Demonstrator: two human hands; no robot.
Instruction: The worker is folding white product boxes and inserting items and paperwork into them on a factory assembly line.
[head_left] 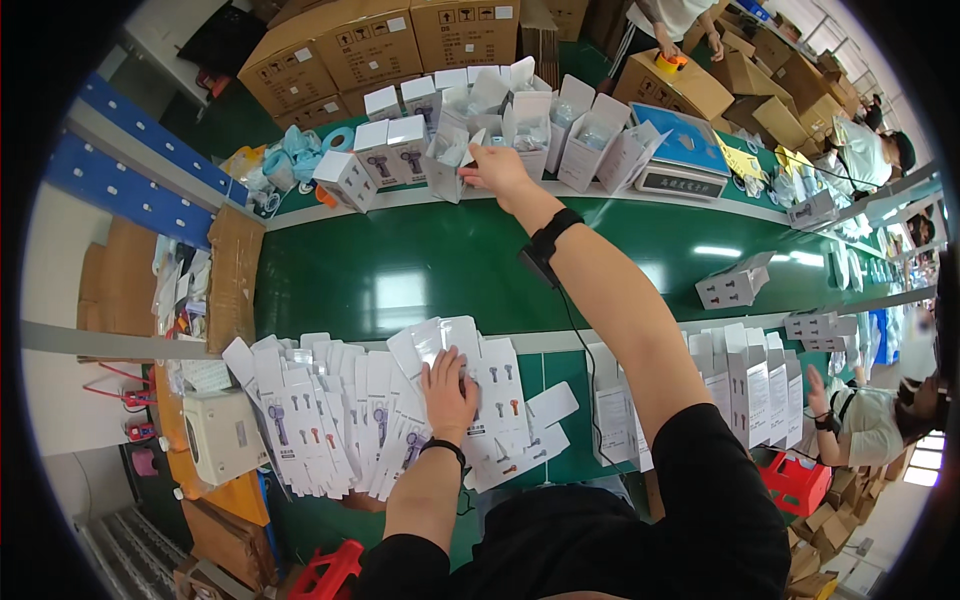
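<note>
My right hand [497,172] reaches across to the far side of the green bench. Its fingers close on the upper edge of an open white box [446,168] that stands upright in a row. Near me, my left hand [449,392] lies flat with fingers apart on a pile of flattened white cartons [497,385] printed with small handheld appliances. Beside the right hand, more open boxes [528,125] hold clear-wrapped contents that I cannot make out. Closed white boxes [408,145] stand to the left of them.
A blue-topped scale [682,150] sits right of the open boxes. One white box [735,283] rests on the green belt [400,275]. More white cartons [745,385] stand at the near right. Brown cartons [365,50] are stacked behind. Other people work at the right and far side.
</note>
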